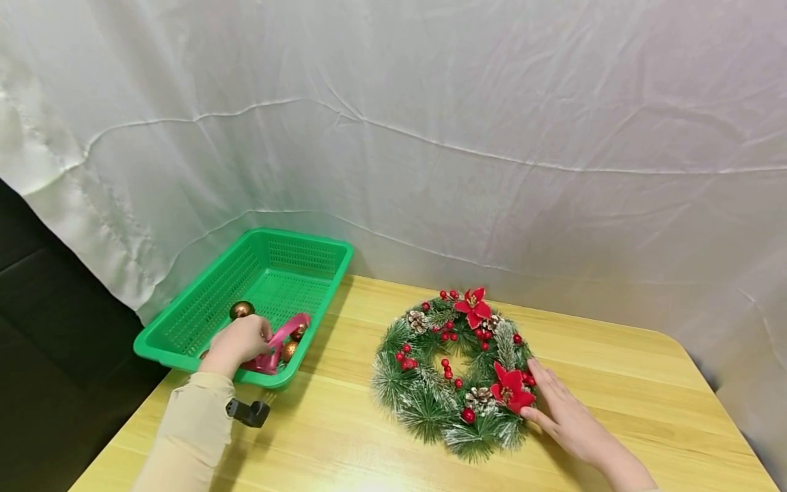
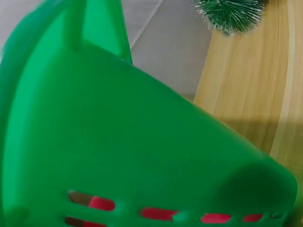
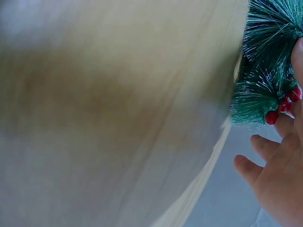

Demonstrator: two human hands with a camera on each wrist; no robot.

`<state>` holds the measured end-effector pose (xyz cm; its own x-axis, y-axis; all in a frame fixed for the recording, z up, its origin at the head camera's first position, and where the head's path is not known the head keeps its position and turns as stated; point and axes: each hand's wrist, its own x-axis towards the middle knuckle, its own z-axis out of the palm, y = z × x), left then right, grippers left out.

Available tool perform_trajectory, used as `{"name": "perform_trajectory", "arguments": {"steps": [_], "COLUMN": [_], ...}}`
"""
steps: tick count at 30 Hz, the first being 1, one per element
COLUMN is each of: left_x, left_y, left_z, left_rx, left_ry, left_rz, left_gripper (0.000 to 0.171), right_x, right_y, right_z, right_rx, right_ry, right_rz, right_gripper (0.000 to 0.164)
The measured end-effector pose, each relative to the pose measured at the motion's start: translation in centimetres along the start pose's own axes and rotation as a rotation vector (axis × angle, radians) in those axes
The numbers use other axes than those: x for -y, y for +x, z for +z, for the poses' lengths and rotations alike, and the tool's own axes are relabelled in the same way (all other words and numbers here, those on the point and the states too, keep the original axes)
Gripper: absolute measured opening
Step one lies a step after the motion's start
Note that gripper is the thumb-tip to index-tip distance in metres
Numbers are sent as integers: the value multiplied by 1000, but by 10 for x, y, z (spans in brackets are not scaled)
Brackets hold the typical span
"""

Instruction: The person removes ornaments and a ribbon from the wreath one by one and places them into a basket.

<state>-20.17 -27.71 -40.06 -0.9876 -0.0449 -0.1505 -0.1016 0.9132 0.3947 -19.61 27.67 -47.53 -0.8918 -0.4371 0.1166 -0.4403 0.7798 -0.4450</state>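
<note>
A green plastic basket point(image 1: 344, 273) stands at the left of the table. My left hand point(image 1: 242, 339) reaches over its near end and pinches a shiny pink ribbon point(image 1: 290, 329) between thumb and fingers. Copper-coloured baubles point(image 1: 242, 309) lie in the basket around the ribbon. A green Christmas wreath point(image 1: 424, 410) with red poinsettias point(image 1: 509, 387), berries and pine cones lies flat on the table to the right. At the wreath's right edge rests my right hand point(image 1: 568, 420), its fingers mostly straight and the thumb apart. The left wrist view shows mainly the basket's outer wall point(image 2: 142, 123), which hides the left hand.
The wooden table point(image 1: 344, 424) has a rounded far right corner. Behind it hangs a pale fabric curtain point(image 1: 430, 171), close to the basket's far end. A dark surface point(image 1: 55, 328) is at the left. A black device point(image 1: 249, 413) sits on the left wrist.
</note>
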Motion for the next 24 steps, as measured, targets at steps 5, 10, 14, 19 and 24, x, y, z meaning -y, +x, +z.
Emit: {"name": "perform_trajectory", "arguments": {"steps": [5,10,14,19,24], "left_x": [-2,-9,-13,-21,-34], "left_y": [-1,-4,-9,-13,-19], "left_z": [-2,-5,-4,0,-1], "left_rx": [-2,-12,-30,-96,-239], "left_ry": [-13,-16,-27,-26,5], "left_rz": [2,33,48,101,167], "left_gripper": [28,44,38,42,55], "right_x": [1,2,3,7,11], "right_y": [0,-1,-1,-1,2], "right_z": [-1,-2,-3,-7,-12], "right_rx": [-1,-4,-11,-21,-22], "right_ry": [1,1,-12,-22,-17], "right_rz": [-4,-9,-20,-40,-57], "right_gripper": [81,81,81,81,84]}}
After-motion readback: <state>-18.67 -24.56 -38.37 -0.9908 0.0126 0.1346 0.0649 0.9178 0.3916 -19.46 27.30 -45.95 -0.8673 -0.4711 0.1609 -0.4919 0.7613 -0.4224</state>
